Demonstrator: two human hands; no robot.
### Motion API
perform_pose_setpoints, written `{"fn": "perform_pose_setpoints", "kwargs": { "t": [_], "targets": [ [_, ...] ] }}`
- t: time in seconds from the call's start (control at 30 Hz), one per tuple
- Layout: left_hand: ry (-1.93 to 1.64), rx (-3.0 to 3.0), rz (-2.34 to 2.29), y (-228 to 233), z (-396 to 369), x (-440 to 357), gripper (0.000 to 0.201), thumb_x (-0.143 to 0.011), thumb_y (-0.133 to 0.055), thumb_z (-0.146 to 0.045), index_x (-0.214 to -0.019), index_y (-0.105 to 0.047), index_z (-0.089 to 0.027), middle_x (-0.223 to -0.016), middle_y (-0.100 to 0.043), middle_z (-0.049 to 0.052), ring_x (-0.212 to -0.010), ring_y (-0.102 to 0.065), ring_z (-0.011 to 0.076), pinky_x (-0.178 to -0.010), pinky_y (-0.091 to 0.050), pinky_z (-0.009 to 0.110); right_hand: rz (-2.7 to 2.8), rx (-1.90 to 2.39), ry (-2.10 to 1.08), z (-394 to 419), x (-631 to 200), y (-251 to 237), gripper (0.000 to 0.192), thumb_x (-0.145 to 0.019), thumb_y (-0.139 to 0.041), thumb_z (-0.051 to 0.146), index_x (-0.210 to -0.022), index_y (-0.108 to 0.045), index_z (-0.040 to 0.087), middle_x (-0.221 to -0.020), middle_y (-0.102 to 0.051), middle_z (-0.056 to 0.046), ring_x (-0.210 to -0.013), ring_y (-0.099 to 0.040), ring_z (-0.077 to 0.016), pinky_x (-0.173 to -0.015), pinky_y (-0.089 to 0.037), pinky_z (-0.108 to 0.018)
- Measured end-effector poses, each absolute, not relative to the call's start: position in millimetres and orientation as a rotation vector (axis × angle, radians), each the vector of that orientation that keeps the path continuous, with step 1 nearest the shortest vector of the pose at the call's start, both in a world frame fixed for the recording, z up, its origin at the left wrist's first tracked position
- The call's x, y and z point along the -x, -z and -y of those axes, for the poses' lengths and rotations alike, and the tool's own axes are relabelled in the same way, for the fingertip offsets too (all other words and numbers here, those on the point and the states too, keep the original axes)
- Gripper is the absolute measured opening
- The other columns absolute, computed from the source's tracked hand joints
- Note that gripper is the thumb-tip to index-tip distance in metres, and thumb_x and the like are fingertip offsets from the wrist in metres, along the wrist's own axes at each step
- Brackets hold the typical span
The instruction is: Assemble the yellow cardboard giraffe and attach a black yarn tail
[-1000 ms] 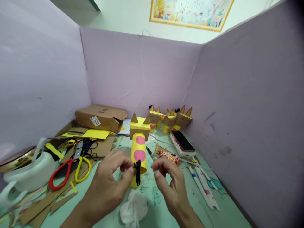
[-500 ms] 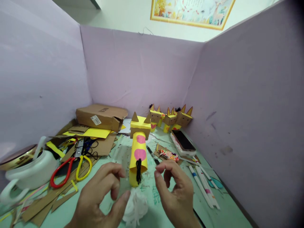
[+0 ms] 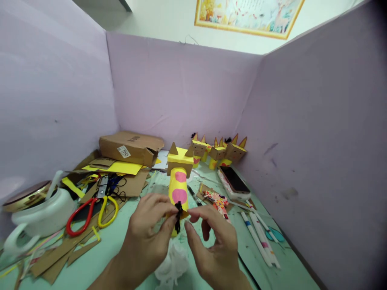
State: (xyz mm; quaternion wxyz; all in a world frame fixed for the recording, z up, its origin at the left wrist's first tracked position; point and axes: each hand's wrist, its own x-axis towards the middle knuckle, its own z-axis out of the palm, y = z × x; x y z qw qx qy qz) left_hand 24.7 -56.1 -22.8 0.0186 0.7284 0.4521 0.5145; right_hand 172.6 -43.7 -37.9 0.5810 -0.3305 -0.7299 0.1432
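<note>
The left hand [image 3: 148,237] has its thumb and forefinger pinched narrow on the black yarn tail [image 3: 179,217], which hangs at the near end of the yellow tube [image 3: 178,189]. The right hand [image 3: 211,241] comes in from the other side; its thumb tip touches or nearly touches the same tail, its forefinger is curled just above, and whether it truly grips the yarn cannot be told. The tube lies on the green table [image 3: 281,266] at the middle, pointing away, with pink spots on it and a cardboard head with two ears at its far end. Just below the hands lies a crumpled white tissue [image 3: 172,266]. Left of the hands are red and yellow scissors [image 3: 90,213] on cardboard scraps [image 3: 60,253], a white pot [image 3: 39,211] further left, and a brown box [image 3: 130,147] behind. Right of the hands lie a patterned strip [image 3: 216,198], white pens [image 3: 256,237] and a phone [image 3: 234,180]. Three small finished figures [image 3: 219,151] stand at the back against the lilac wall [image 3: 181,88]
</note>
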Motion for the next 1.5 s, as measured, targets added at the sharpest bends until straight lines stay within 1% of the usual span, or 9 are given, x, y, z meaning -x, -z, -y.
{"fn": "perform_pose_setpoints", "kwargs": {
  "t": [0.1,0.27,0.4,0.53,0.73,0.93,1.07,1.2,1.5],
  "targets": [
    [-1.514,-2.068,-1.397,7,48,-27,0.01,-0.078,-0.054,-0.015,-0.073,-0.062,-0.018,-0.077,-0.06,0.002,-0.074,-0.058,0.0144,-0.067,-0.046,0.025,1.668,0.891,-0.506,34,-170,29,0.008,-0.076,-0.057,0.018,-0.08,-0.064,0.02,-0.065,-0.059,0.001,-0.047,-0.043,-0.0093,-0.044,-0.035,-0.022],
    [-1.404,-1.882,-1.441,-6,39,-28,0.015,-0.078,-0.051,-0.02,-0.066,-0.06,-0.017,-0.068,-0.06,0.001,-0.065,-0.057,0.0137,-0.061,-0.045,0.024,1.548,1.064,-0.826,21,-167,19,0.018,-0.074,-0.056,0.031,-0.074,-0.068,0.017,-0.062,-0.062,-0.001,-0.047,-0.042,-0.0103,-0.045,-0.036,-0.024],
    [-1.394,-1.884,-1.466,-3,39,-29,0.016,-0.078,-0.049,-0.021,-0.065,-0.059,-0.016,-0.067,-0.06,0.001,-0.065,-0.056,0.0141,-0.062,-0.044,0.025,1.564,1.084,-0.785,21,-164,15,0.017,-0.069,-0.058,0.03,-0.074,-0.069,0.017,-0.054,-0.056,0.001,-0.043,-0.036,-0.0088,-0.041,-0.031,-0.022],
    [-1.393,-1.922,-1.443,-4,39,-30,0.016,-0.077,-0.049,-0.02,-0.065,-0.059,-0.017,-0.068,-0.06,0.001,-0.066,-0.057,0.0145,-0.062,-0.044,0.025,1.594,1.094,-0.766,22,-162,12,0.014,-0.067,-0.057,0.027,-0.061,-0.065,0.017,-0.049,-0.051,0.003,-0.042,-0.033,-0.008,-0.04,-0.027,-0.021],
    [-1.454,-1.828,-1.503,-2,37,-26,0.016,-0.077,-0.051,-0.023,-0.064,-0.058,-0.017,-0.066,-0.06,0.0,-0.064,-0.056,0.0141,-0.061,-0.044,0.024,1.491,1.107,-0.914,17,-162,15,0.014,-0.068,-0.055,0.029,-0.061,-0.059,0.017,-0.052,-0.052,0.002,-0.045,-0.036,-0.0091,-0.044,-0.03,-0.023],
    [-1.405,-1.884,-1.418,2,39,-26,0.014,-0.075,-0.055,-0.024,-0.082,-0.066,-0.018,-0.078,-0.066,0.002,-0.069,-0.058,0.0151,-0.064,-0.046,0.026,1.479,1.08,-0.971,17,-161,20,0.014,-0.068,-0.056,0.029,-0.063,-0.062,0.017,-0.054,-0.054,0.002,-0.047,-0.04,-0.0101,-0.046,-0.032,-0.024],
    [-1.373,-1.906,-1.402,-4,39,-28,0.011,-0.072,-0.056,-0.021,-0.071,-0.066,-0.017,-0.074,-0.066,0.002,-0.069,-0.06,0.0157,-0.066,-0.047,0.026,1.496,1.08,-0.953,17,-160,18,0.014,-0.068,-0.057,0.027,-0.062,-0.065,0.017,-0.056,-0.058,0.001,-0.046,-0.039,-0.0093,-0.045,-0.031,-0.023],
    [-1.359,-1.95,-1.438,-6,36,-26,0.015,-0.072,-0.054,-0.02,-0.06,-0.061,-0.017,-0.063,-0.063,0.0,-0.063,-0.058,0.0144,-0.063,-0.045,0.026,1.533,1.112,-0.934,18,-159,14,0.014,-0.065,-0.056,0.027,-0.058,-0.063,0.016,-0.051,-0.053,0.002,-0.044,-0.033,-0.0078,-0.042,-0.026,-0.021],
    [-1.326,-1.84,-1.571,0,35,-24,0.016,-0.074,-0.051,-0.023,-0.06,-0.058,-0.017,-0.059,-0.058,-0.002,-0.059,-0.053,0.013,-0.056,-0.043,0.023,1.486,1.121,-1.006,16,-160,17,0.014,-0.065,-0.054,0.028,-0.06,-0.059,0.017,-0.052,-0.051,0.003,-0.046,-0.035,-0.0091,-0.045,-0.03,-0.023]
  ]
}}
